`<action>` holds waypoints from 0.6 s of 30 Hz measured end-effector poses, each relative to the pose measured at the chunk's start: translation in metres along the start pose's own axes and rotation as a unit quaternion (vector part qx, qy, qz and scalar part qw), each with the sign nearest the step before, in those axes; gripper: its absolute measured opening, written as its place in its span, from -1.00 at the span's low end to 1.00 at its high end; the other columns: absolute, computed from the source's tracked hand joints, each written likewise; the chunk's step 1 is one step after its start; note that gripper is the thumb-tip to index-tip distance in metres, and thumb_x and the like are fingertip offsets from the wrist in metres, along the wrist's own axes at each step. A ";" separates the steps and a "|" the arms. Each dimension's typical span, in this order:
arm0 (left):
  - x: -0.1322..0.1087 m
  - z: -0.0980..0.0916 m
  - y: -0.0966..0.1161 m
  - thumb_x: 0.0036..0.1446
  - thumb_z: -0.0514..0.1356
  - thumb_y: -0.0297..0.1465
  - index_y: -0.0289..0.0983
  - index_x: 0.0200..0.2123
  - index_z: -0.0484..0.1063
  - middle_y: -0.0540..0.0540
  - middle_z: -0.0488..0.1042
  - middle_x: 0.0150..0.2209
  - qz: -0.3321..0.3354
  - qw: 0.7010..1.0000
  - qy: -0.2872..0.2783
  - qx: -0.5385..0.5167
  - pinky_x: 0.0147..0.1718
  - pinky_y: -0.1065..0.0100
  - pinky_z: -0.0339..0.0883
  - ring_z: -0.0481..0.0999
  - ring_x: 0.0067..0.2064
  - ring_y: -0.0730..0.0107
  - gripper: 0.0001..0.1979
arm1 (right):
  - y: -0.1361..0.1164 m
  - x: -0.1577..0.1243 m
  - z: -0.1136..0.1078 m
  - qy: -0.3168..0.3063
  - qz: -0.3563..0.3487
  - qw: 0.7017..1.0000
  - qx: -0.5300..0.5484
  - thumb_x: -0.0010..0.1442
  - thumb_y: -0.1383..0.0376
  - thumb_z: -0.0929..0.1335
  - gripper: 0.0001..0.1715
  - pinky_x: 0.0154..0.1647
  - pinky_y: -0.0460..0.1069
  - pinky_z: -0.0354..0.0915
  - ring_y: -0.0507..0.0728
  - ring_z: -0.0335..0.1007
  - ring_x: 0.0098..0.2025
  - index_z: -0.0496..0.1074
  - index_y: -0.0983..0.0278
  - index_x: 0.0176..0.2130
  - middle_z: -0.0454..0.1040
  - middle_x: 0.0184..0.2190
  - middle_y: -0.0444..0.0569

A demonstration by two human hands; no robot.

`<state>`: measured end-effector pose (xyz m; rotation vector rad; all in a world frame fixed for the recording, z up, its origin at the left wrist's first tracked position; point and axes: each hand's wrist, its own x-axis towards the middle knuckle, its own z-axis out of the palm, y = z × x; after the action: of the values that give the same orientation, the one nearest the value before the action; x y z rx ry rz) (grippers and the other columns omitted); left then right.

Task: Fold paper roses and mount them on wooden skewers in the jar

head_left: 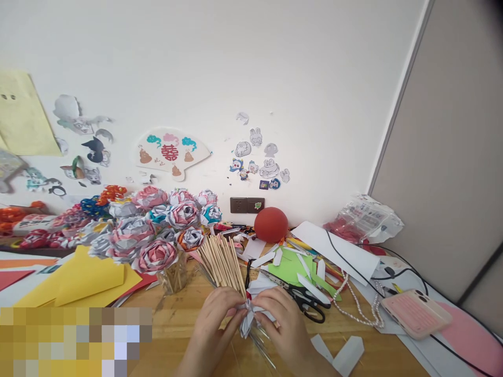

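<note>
At the front middle of the wooden table, a small piece of folded white paper [246, 323] is pinched between my two hands. My left hand [218, 314] has its thumb and fingertips closed on the paper's left side. On the opposite side, my right hand [278, 319] grips it the same way. A bundle of thin wooden sticks [223, 264] lies just beyond my left hand. Black-handled scissors [308, 301] rest to the right of my right hand. Loose white paper pieces [349, 356] are near my right forearm. My fingers partly cover the folded paper.
Paper flowers [157, 255] stand at the left, with yellow paper sheets [90, 275] in front. A red balloon [271, 224] sits by the wall. Green paper [291, 266], a bead string [356, 312], black cables and a pink phone [416, 313] are at the right.
</note>
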<state>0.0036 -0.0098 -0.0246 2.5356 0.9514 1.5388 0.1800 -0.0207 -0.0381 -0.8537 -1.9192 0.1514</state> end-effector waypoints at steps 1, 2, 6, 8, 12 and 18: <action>0.000 0.000 0.000 0.02 0.19 -0.54 -0.21 -0.31 0.34 -0.04 0.47 -0.39 0.002 1.000 -0.001 0.000 -0.30 0.37 0.34 0.46 -0.32 0.37 -0.84 | 0.000 0.000 0.000 -0.003 0.002 1.000 0.000 0.21 0.32 0.25 -0.82 -0.22 0.01 0.27 0.12 0.32 -0.24 0.39 0.19 -0.18 0.43 -0.30 -0.04; 0.000 0.000 0.000 0.02 0.19 -0.55 -0.22 -0.32 0.34 -0.04 0.46 -0.40 0.003 1.000 -0.002 -0.001 -0.30 0.37 0.34 0.45 -0.32 0.38 -0.84 | 0.001 0.000 0.000 -0.005 0.002 1.000 0.000 0.21 0.32 0.25 -0.82 -0.21 0.01 0.27 0.12 0.31 -0.24 0.38 0.19 -0.17 0.43 -0.30 -0.04; 0.002 0.001 0.002 0.02 0.18 -0.55 -0.23 -0.38 0.33 -0.04 0.45 -0.42 0.010 1.000 -0.011 -0.006 -0.31 0.37 0.33 0.45 -0.33 0.38 -0.88 | 0.001 -0.001 0.000 -0.010 0.001 1.000 0.004 0.20 0.33 0.26 -0.84 -0.23 -0.01 0.26 0.11 0.30 -0.24 0.39 0.20 -0.20 0.41 -0.31 -0.05; 0.003 0.001 0.004 0.03 0.17 -0.55 -0.23 -0.39 0.32 -0.04 0.45 -0.43 0.016 1.000 -0.018 -0.009 -0.32 0.37 0.33 0.44 -0.34 0.38 -0.89 | 0.000 0.000 -0.001 -0.010 0.003 1.000 0.006 0.20 0.33 0.27 -0.87 -0.24 -0.03 0.26 0.09 0.30 -0.25 0.39 0.21 -0.23 0.41 -0.32 -0.06; 0.002 0.002 0.005 0.05 0.16 -0.56 -0.24 -0.38 0.33 -0.05 0.46 -0.43 0.041 0.999 -0.024 -0.010 -0.29 0.37 0.33 0.43 -0.32 0.39 -0.89 | -0.002 0.001 -0.002 -0.010 -0.005 1.000 -0.007 0.19 0.33 0.27 -0.92 -0.24 -0.02 0.24 0.09 0.28 -0.26 0.37 0.22 -0.28 0.39 -0.33 -0.07; -0.003 0.005 0.002 0.10 0.10 -0.54 -0.23 -0.34 0.34 -0.08 0.45 -0.40 0.026 0.998 -0.057 -0.016 -0.31 0.39 0.34 0.42 -0.32 0.39 -0.90 | -0.004 0.003 -0.004 -0.001 0.002 1.000 -0.010 0.18 0.34 0.29 -0.93 -0.26 -0.02 0.23 0.10 0.27 -0.27 0.38 0.21 -0.34 0.39 -0.34 -0.07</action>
<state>0.0073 -0.0116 -0.0293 2.6137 0.8465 1.3923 0.1800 -0.0233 -0.0322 -0.8721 -1.9236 0.1355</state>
